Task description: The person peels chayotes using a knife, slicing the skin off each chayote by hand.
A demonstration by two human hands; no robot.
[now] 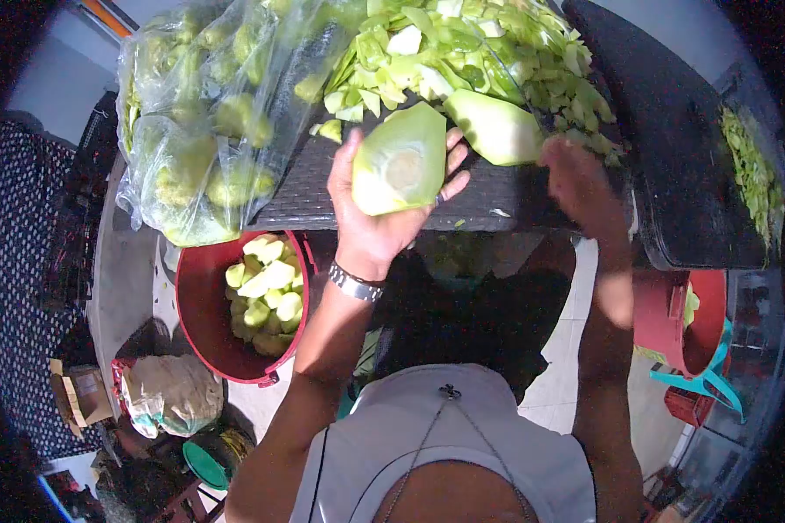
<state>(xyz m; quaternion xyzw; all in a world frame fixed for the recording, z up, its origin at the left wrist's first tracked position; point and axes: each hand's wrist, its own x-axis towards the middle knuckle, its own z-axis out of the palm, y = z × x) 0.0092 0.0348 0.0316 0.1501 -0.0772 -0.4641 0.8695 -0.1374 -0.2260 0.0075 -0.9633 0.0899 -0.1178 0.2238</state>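
Observation:
My left hand (377, 228) is palm up, its fingers wrapped round a large peeled pale-green fruit (397, 148) with a round, paler patch on the upper face. Just right of it, a second peeled fruit (495, 129) lies at the edge of a heap of green peelings (462, 61). Close to that second fruit's right end is my right hand (582, 185), with its fingers curled in; shadow hides what they hold, if anything. Both hands are over the front of the dark ridged tabletop (314, 192).
A clear plastic bag of unpeeled green fruits (205, 131) stands at the table's left. Below it, a red bucket (192, 322) holds peeled pieces. Another red bucket (711, 318) is at the right, under a black surface (672, 174) with more peelings (750, 174).

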